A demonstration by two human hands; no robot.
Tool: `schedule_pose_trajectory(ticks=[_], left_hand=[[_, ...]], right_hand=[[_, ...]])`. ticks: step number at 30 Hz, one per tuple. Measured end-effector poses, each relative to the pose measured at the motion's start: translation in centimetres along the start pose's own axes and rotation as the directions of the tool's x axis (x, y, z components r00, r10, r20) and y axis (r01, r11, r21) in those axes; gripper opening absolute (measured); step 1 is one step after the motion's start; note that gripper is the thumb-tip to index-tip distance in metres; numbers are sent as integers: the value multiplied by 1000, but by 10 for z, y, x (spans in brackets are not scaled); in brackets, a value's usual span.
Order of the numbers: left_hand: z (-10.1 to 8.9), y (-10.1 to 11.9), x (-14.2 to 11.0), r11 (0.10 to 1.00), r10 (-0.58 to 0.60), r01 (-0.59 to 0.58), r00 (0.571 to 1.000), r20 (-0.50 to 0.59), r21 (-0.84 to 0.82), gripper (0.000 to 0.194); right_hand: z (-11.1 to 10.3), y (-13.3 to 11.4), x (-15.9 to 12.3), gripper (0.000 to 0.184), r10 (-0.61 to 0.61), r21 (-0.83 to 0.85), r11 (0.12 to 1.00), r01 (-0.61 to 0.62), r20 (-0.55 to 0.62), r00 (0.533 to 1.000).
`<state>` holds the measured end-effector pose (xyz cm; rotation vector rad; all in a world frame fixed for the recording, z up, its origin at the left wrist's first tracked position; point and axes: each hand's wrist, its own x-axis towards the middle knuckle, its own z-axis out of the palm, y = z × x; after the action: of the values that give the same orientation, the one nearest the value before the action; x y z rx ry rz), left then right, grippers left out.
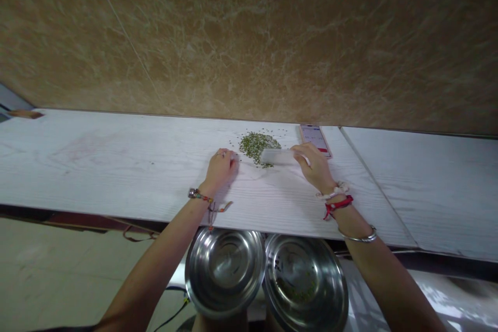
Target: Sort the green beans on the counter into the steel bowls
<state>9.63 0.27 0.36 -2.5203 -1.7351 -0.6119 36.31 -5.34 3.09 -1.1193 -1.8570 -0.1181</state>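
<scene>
A loose pile of small green beans [254, 145] is spread on the white wood-grain tabletop [116, 166], with single beans scattered around it. My right hand [314, 165] pinches one end of a translucent, flat plastic piece [277, 156]. Its far end rests at the right part of the pile and covers some beans. Just left of the pile, my left hand [222, 167] lies on the tabletop with its fingers curled in. A pale bit shows by its fingertips, but what the hand holds, if anything, is hidden.
Beyond my right hand lies a phone [315, 139] with a lit screen. Below the front edge stand two steel bowls, the left one [225, 272] bare inside and the right one [305, 280] with some green beans. A brown marbled wall [249, 36] rises behind.
</scene>
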Motion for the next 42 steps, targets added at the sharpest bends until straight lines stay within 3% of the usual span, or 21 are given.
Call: schedule_pose_trajectory(ticks=[6,17,42], left_hand=[[1,-1,0,1000,10,-11,1000,-12,-8,29],[-3,-1,-1,1000,26,-26,1000,5,3,30],[1,-1,0,999,-2,2,1000,1,-52,28]], right_hand=[[-10,-4,-5,15,-5,18,1000,5,-29,1000],[-12,-9,-6,18,22,20,1000,-22,25,999],[-21,-8,-4,16,39,0,999,-39,-15,999]])
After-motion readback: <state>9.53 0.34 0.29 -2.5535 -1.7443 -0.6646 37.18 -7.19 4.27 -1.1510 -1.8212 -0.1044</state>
